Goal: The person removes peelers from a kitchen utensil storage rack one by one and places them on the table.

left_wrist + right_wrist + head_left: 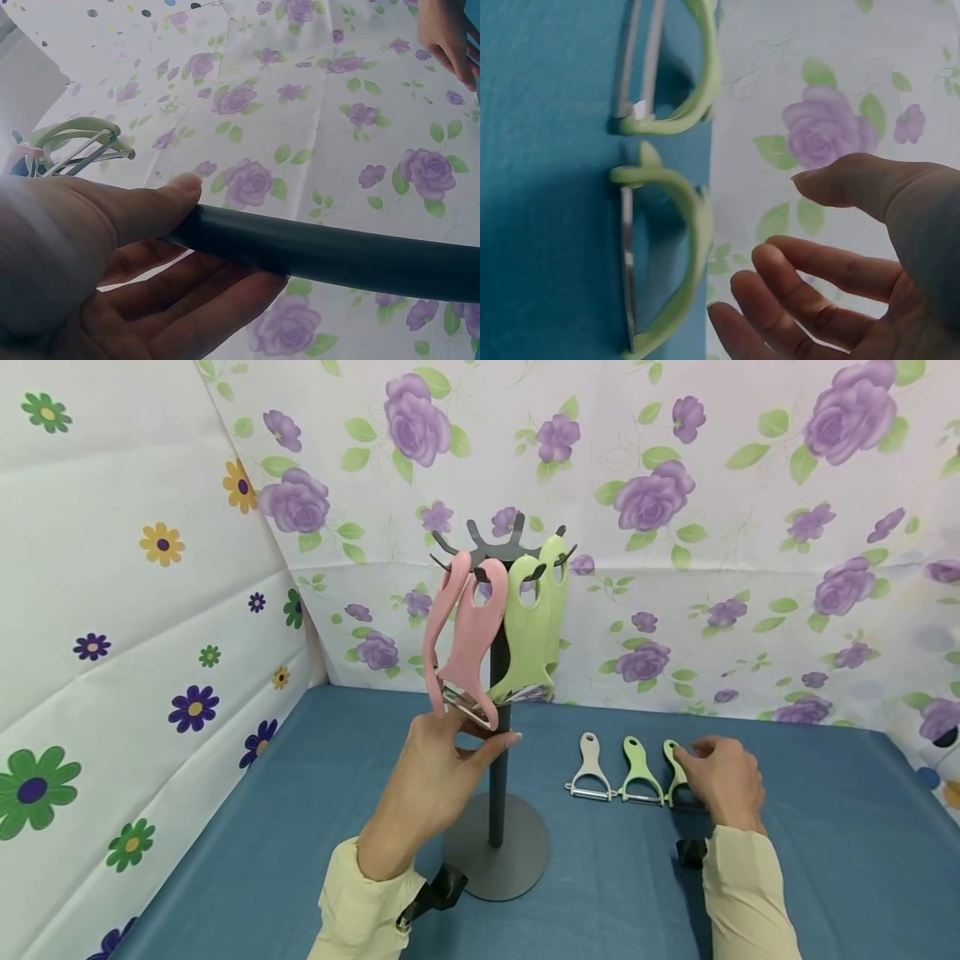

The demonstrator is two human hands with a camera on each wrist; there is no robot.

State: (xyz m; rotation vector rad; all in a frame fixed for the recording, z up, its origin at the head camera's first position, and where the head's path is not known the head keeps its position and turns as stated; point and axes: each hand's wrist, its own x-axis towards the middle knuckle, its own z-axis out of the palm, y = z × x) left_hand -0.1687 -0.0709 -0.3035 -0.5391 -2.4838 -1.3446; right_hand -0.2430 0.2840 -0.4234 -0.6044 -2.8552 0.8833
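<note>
A dark hook stand (pixel 497 793) stands upright on a round base. My left hand (pixel 427 777) holds its pole (pixel 322 251) between thumb and fingers, just beneath the hanging peelers. Two pink peelers (pixel 477 622) and two light green peelers (pixel 527 627) hang from the hooks by their handle holes. On the table lie a whitish peeler (pixel 590 758), a green peeler (pixel 636 762) and, at the right of the row, another green peeler (pixel 677 768). My right hand (pixel 726 781) is over that last one, partly hiding it. In the right wrist view its loosely bent fingers (pixel 780 266) hold nothing.
Blue cloth (pixel 615 877) covers the table. Behind it hangs a white sheet with purple flowers (pixel 652 497), and another flowered sheet (pixel 112 635) stands along the left. Several bare hooks (pixel 474 532) point toward the back of the stand.
</note>
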